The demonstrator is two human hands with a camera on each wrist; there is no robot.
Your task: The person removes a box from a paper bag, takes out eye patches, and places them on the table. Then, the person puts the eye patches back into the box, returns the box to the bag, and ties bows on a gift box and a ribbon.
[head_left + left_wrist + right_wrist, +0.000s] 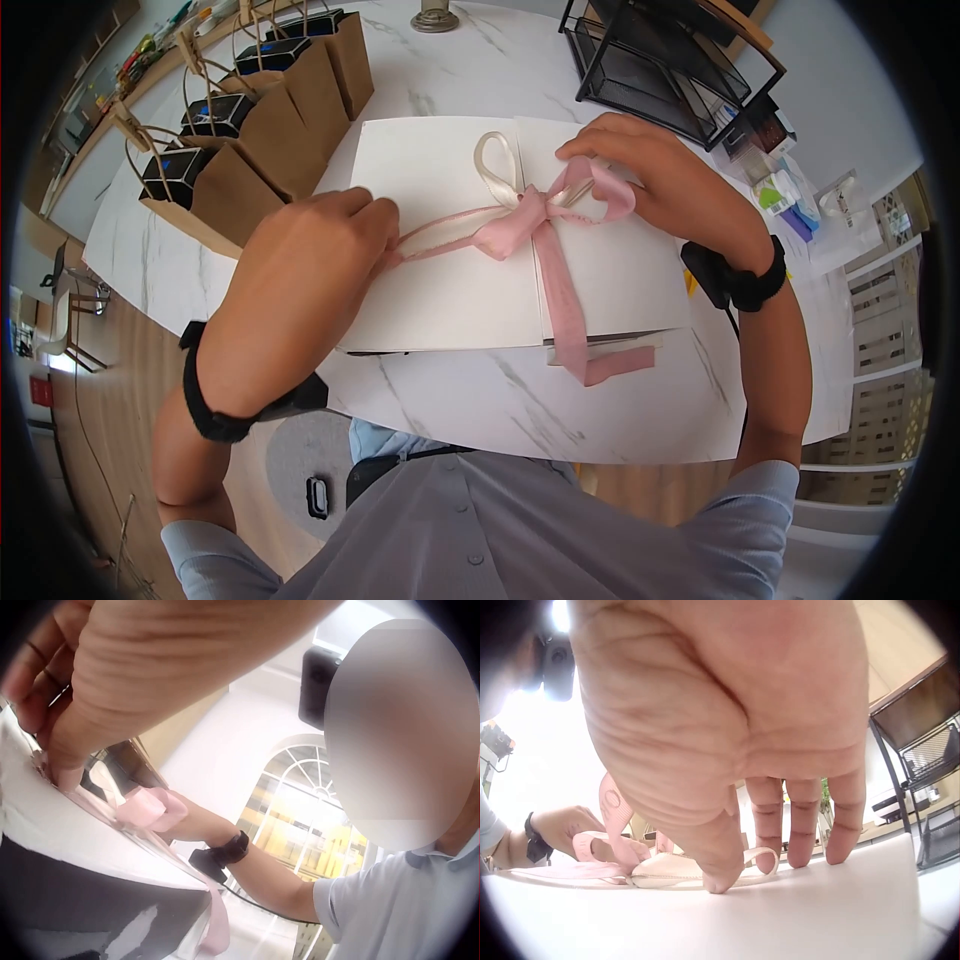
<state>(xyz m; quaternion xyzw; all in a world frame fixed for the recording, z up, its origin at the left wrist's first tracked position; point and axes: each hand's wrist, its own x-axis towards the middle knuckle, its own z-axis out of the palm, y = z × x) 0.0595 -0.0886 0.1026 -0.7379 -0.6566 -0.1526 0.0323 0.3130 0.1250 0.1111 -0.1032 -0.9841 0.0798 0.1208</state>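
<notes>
A flat white box [440,300] lies on the marble-patterned table, tied with a pink and cream ribbon [520,225] in a bow at its middle. My left hand [318,255] pinches the ribbon's left part, which stretches from the knot across the lid. At the bow's right side, my right hand [640,165] arches over a loop, fingers pointing down at the lid. In the right wrist view, its thumb and forefinger are at the cream loop [682,871]. One pink tail [565,315] runs down over the box's near edge onto the table.
Several brown paper bags [280,120] with black boxes inside stand in a row at the left. A black mesh rack [670,65] is at the back right, with small packages [785,200] beside it. A glass object [435,15] stands at the far edge.
</notes>
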